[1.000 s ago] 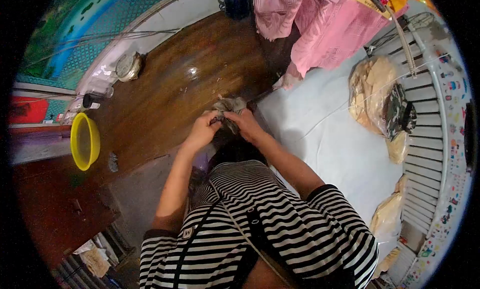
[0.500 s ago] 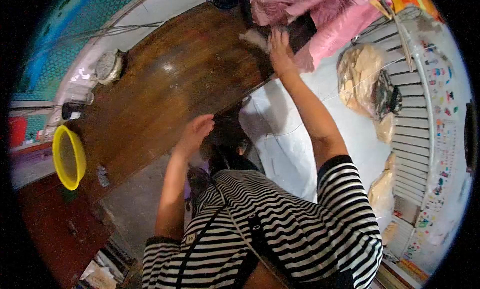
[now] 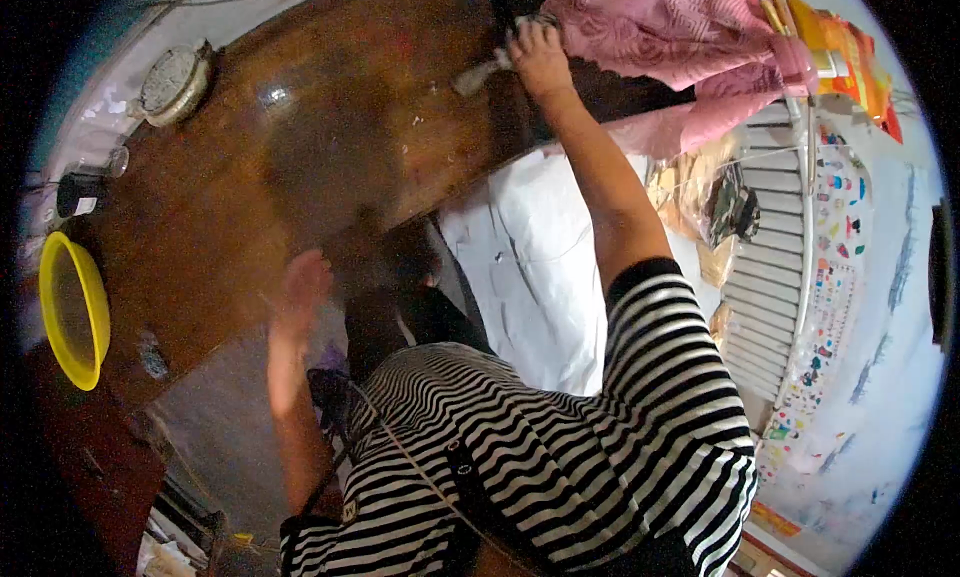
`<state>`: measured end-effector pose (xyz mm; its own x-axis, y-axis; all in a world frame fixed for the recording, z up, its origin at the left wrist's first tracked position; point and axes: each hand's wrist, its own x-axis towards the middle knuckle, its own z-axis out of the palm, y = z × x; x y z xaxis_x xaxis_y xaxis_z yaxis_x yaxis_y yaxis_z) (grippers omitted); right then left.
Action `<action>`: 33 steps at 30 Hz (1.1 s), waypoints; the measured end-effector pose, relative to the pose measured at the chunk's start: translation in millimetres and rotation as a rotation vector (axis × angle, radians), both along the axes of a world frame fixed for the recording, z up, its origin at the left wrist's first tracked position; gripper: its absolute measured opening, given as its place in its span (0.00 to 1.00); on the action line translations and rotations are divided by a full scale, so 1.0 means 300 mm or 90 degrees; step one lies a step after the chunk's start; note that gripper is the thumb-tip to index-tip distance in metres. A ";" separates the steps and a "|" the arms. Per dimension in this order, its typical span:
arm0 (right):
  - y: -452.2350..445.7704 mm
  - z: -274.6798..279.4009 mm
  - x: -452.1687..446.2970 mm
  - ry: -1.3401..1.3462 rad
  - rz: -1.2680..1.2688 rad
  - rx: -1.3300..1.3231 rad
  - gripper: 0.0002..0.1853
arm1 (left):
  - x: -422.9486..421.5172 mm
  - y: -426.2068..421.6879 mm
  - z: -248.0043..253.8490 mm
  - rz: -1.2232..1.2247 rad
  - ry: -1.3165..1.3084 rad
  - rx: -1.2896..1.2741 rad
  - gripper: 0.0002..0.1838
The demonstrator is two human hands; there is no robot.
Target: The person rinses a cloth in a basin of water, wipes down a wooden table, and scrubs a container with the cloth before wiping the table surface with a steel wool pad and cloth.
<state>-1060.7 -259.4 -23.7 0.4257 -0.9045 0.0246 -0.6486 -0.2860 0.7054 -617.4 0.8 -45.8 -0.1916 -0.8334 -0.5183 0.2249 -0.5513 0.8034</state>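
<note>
Toward the far right end of the brown wooden table (image 3: 330, 107), my right hand (image 3: 543, 62) is closed on a pale, crumpled cloth (image 3: 480, 75) that touches the tabletop. A draped pink fabric (image 3: 660, 27) hangs right beside that hand. My left hand (image 3: 303, 287) is held near the table's front edge, blurred by motion. Its fingers look stretched out, and nothing shows in it.
A yellow basin (image 3: 98, 312) stands at the left end, near a black cup (image 3: 78, 195) and a round container (image 3: 172, 85). White sheeting (image 3: 530, 267) lies to the right, before a barred metal rail (image 3: 775, 267) with bagged goods (image 3: 690, 187).
My right hand has moved slightly left and farther away with the pale cloth. The left hand has moved left and lower in view. The whole view has shifted.
</note>
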 end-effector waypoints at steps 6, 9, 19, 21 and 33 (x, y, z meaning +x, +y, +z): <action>0.318 -0.318 -0.089 0.007 -0.201 0.331 0.22 | 0.014 -0.036 0.051 -0.076 -0.072 -0.016 0.19; 0.348 -0.153 -0.014 -0.030 -0.109 0.322 0.16 | 0.066 -0.040 0.015 -0.029 0.050 -0.032 0.19; 0.322 0.291 -0.114 0.027 -0.068 -0.037 0.21 | 0.122 -0.123 0.062 -0.004 -0.086 -0.023 0.18; 0.357 0.218 -0.138 0.034 -0.045 -0.051 0.24 | 0.146 -0.131 0.046 -0.068 -0.163 -0.025 0.17; 0.776 -0.296 0.097 -0.289 -0.266 0.594 0.20 | 0.360 -0.067 -0.110 -0.358 -0.201 0.004 0.15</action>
